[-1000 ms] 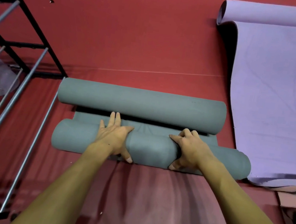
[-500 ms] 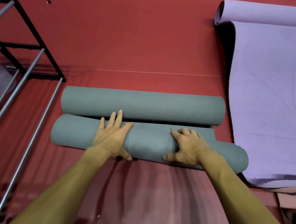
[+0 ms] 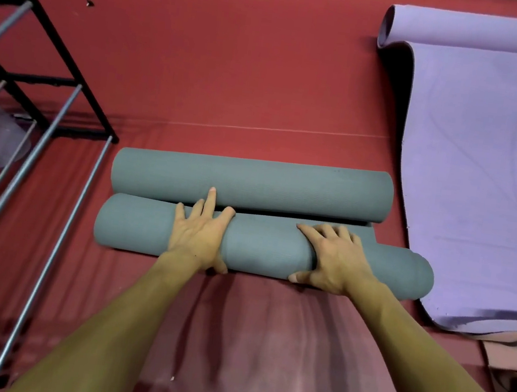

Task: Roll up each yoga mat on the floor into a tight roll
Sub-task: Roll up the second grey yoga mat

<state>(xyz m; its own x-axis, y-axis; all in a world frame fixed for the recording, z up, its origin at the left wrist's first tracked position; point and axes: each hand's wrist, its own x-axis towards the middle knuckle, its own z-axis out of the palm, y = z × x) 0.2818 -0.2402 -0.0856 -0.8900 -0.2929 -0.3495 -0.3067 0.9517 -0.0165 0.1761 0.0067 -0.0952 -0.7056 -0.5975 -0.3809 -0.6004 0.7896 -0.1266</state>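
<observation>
A grey-green yoga mat lies across the red floor, rolled from both ends into two rolls. The near roll [image 3: 263, 249] sits right against the far roll [image 3: 252, 182], with almost no flat strip showing between them. My left hand [image 3: 199, 234] presses on top of the near roll, its fingers straight and its middle finger reaching the far roll. My right hand [image 3: 334, 261] lies over the near roll further right, fingers draped over the top and thumb on the near side. A purple yoga mat [image 3: 483, 176] lies mostly flat at the right, its far end curled [image 3: 469, 29].
A black and silver metal rack [image 3: 44, 141] stands at the left, close to the rolls' left ends, with greyish things behind its bars. At the lower right corner, pale flat things lie under the purple mat's near edge. Red floor [image 3: 233, 77] stretches beyond the rolls.
The near roll has rolled away from me under both hands, and the flat strip between the two rolls has closed. My right hand's fingers have flattened over the roll.
</observation>
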